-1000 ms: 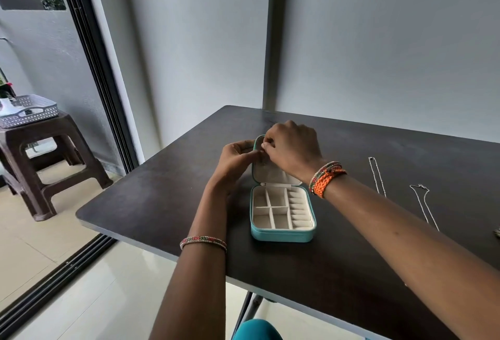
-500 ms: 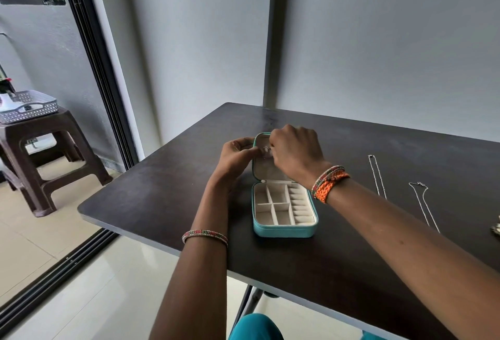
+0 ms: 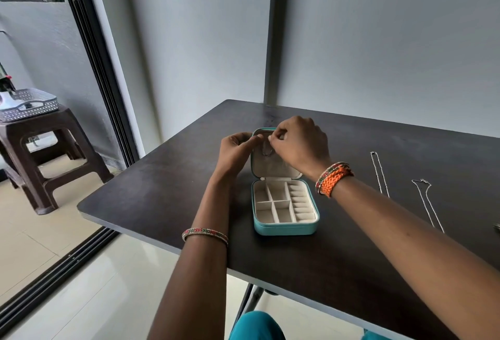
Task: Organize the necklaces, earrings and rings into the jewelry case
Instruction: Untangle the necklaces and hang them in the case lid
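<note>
A teal jewelry case (image 3: 284, 227) lies open on the dark table (image 3: 162, 193), with its cream lid propped upright and its divided tray showing nothing inside. My right hand (image 3: 299, 144) pinches a thin silver necklace (image 3: 266, 151) at the top of the lid, and a short loop of chain hangs down against the lining. My left hand (image 3: 234, 150) sits at the lid's left edge with its fingers curled and fingertips touching the rim. Two more silver necklaces lie stretched on the table to the right, one (image 3: 380, 174) nearer and one (image 3: 427, 204) further right.
A small metallic item (image 3: 497, 227) shows at the table's right edge, cut off by the frame. A brown plastic stool (image 3: 40, 155) with a silver tray (image 3: 32, 104) stands to the left beyond a sliding door track. A grey wall runs behind the table.
My right hand has risen slightly at the lid's top, and the chain loop now hangs in plain sight against the lining. My left hand has stayed at the lid's left edge.
</note>
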Demonstrator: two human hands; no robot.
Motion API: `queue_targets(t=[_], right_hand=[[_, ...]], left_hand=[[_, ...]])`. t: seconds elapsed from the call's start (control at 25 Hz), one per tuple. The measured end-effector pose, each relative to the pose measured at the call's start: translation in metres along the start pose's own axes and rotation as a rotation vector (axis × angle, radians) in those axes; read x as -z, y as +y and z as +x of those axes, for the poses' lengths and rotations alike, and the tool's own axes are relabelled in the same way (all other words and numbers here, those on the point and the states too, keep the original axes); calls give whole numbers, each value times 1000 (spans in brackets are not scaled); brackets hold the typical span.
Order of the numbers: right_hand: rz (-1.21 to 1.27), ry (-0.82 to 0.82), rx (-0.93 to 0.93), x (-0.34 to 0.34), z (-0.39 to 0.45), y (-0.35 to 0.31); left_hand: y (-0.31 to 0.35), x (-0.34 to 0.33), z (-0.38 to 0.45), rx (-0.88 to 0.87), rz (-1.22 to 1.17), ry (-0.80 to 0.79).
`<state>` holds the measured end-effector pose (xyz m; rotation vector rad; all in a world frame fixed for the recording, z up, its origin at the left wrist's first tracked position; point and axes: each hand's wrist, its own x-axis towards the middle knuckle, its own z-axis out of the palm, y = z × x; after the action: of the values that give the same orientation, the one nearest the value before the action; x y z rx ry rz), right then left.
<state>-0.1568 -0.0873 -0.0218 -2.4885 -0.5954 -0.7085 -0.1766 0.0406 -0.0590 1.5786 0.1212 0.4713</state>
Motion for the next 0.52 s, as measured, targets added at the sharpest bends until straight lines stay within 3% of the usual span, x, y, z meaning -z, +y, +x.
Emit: queue_targets(t=[0.2, 0.52], right_hand=[[23, -20, -37, 0, 6, -1], [84, -38, -62, -3, 6, 0]], left_hand=[[-5, 5, 6, 75, 36, -22], [-7, 1, 3, -65, -26, -31]])
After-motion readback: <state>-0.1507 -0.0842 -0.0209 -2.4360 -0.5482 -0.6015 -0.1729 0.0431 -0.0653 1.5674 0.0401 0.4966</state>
